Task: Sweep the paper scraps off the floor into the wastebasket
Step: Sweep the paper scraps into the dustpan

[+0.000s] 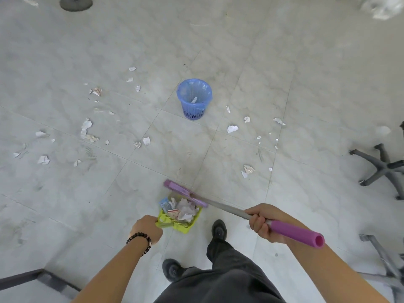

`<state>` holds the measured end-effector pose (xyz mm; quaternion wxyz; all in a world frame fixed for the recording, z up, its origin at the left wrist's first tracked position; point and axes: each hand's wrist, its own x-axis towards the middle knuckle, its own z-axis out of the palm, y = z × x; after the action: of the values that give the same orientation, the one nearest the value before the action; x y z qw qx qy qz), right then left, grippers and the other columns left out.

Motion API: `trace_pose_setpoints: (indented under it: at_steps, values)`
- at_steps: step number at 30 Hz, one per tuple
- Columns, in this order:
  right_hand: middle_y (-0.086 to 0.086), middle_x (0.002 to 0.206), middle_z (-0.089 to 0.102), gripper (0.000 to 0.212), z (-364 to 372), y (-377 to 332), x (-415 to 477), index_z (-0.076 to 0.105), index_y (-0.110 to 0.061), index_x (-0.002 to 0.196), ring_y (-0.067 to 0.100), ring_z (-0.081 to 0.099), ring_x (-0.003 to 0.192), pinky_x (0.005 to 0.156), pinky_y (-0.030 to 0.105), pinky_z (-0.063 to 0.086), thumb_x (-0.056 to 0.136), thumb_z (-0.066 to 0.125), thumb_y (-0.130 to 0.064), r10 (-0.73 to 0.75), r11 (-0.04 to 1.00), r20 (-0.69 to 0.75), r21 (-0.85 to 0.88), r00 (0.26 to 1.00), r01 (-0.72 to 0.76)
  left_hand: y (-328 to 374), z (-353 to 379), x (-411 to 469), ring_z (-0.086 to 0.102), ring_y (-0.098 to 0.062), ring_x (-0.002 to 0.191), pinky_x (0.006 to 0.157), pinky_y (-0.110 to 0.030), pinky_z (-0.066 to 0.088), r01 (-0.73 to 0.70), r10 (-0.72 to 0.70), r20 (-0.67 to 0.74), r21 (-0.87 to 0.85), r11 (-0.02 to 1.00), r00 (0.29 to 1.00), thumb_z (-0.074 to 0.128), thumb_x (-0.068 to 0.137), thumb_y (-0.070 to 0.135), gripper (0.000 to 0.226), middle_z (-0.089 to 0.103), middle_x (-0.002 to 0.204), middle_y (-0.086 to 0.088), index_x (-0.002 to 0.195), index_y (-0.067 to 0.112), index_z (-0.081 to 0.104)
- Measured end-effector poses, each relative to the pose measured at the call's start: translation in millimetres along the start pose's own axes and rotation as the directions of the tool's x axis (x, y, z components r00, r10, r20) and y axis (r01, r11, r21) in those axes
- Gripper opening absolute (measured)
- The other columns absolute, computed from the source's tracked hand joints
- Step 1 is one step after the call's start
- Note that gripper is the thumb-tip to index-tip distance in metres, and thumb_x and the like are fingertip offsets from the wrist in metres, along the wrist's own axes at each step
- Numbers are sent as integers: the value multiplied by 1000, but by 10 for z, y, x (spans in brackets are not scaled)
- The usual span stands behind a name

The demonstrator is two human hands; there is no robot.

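scrap-strewn tile floor (240,51), wastebasket (194,99); left grip (147,229) seemingly round dustpan (175,224), right grip (264,224) round broom (293,234)

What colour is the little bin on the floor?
The wastebasket is blue, with a blue liner; seen in the head view.

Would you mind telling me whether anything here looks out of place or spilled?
Torn paper scraps lie scattered across the floor on both sides of the blue wastebasket, while the green dustpan is heaped with more.

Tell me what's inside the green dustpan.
Crumpled white paper scraps, a blue piece and a red-printed one. The broom head covers the front of the dustpan; anything beneath the pile is hidden.
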<state>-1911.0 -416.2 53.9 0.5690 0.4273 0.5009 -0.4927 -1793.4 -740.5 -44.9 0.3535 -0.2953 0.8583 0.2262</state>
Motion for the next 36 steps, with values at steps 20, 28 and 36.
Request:
trace_pose_setpoints:
  at_steps: [20, 28, 36]
  values:
    - [-1, 49, 41, 17, -982, -2, 35, 48, -10, 82, 5, 34, 29, 31, 12, 28, 99, 47, -14, -350, 841, -297, 319, 889, 437, 1619, -50, 242, 46, -16, 53, 48, -20, 33, -274, 281, -59, 103, 956, 958, 42, 76, 6, 20, 51, 60, 3, 69, 21, 53]
    - [5, 47, 47, 14, -2233, -1167, 428, 49, -6, 83, 12, 38, 33, 33, 18, 32, 96, 49, -12, -415, 828, -388, 215, 823, 518, 2741, 55, 506, 49, -15, 55, 49, -22, 37, -281, 288, -10, 177, 943, 958, 43, 82, 12, 29, 56, 63, 4, 89, 27, 67]
    - [9, 55, 45, 11, -2952, -1875, 767, 50, -4, 92, 15, 39, 35, 36, 19, 35, 96, 43, -12, -369, 876, -394, 156, 842, 456, 3649, 116, 786, 54, -16, 60, 52, -22, 41, -249, 250, 35, 288, 925, 968, 44, 79, 11, 30, 63, 68, 3, 90, 28, 66]
